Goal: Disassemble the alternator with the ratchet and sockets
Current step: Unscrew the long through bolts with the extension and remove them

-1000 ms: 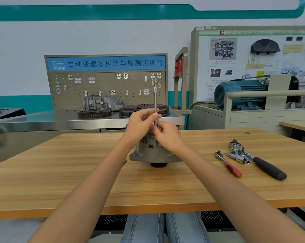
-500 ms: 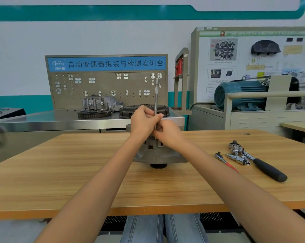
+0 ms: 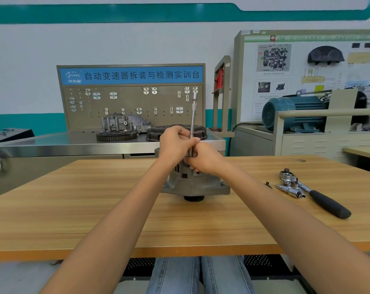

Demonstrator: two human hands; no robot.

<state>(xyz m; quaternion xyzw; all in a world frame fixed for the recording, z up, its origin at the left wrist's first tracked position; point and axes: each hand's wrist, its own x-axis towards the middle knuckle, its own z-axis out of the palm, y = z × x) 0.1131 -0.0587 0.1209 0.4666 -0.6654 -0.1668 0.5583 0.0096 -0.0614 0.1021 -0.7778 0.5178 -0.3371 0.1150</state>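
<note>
**A:** What are the fingers doing right now?

**B:** The left hand point(image 3: 175, 145) has its fingers curled round the lower part of a long extension bar point(image 3: 193, 122), thumb laid against the shaft. The right hand point(image 3: 204, 159) sits just below it, fingers point(image 3: 193, 167) curled in at the foot of the bar, on top of the alternator point(image 3: 198, 183). Whether they pinch the bar's tip, a socket or the housing itself, I can't tell; the hands hide it.

**A:** And the bar?

**B:** It stands nearly upright, drive end at the top with nothing fitted on it. The alternator rests on the wooden counter point(image 3: 95, 209), pulley end down, directly under both hands.

**A:** So which step is this?

**B:** My guess is seating the bar onto a fastener at the rear of the alternator, or spinning one by hand. The housing looks whole, so disassembly seems early.

**A:** Next move?

**B:** If the fastener is tight, it calls for leverage: the black-handled ratchet point(image 3: 315, 194) lies to the right on the counter, near some loose sockets point(image 3: 291, 190). One hand would have to steady the bar upright while the other fetches the ratchet and fits it on top.
</note>
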